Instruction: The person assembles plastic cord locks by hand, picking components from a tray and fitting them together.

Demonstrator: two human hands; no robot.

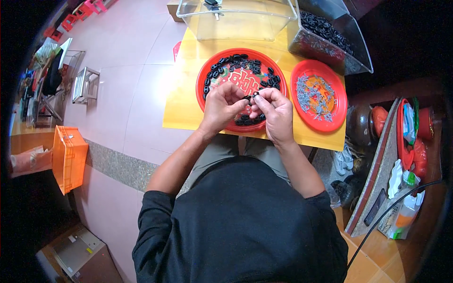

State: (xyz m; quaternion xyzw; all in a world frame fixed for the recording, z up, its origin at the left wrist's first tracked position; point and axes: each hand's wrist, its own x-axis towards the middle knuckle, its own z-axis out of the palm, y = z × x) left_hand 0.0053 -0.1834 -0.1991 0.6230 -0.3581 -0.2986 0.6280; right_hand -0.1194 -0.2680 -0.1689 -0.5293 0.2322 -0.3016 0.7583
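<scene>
Over the near part of a round red tray (200,75), my two hands meet with their fingertips almost touching. My left hand (222,106) pinches a small black plastic piece (247,98), partly covered by the fingers. Between thumb and forefinger, my right hand (277,112) grips another small black piece (256,94). Whether the two pieces touch, I cannot tell. Many black oval pieces with two holes (215,74) lie around the patterned tray floor. To the right, a smaller red plate (329,128) carries small silvery metal parts (302,89).
The tray and plate rest on a yellow tabletop (181,113). Behind stand a clear plastic bin (236,28) with keys (213,4) and another bin (302,45) with black pieces. An orange crate (71,158) is at left, a stone-topped shelf (373,179) at right.
</scene>
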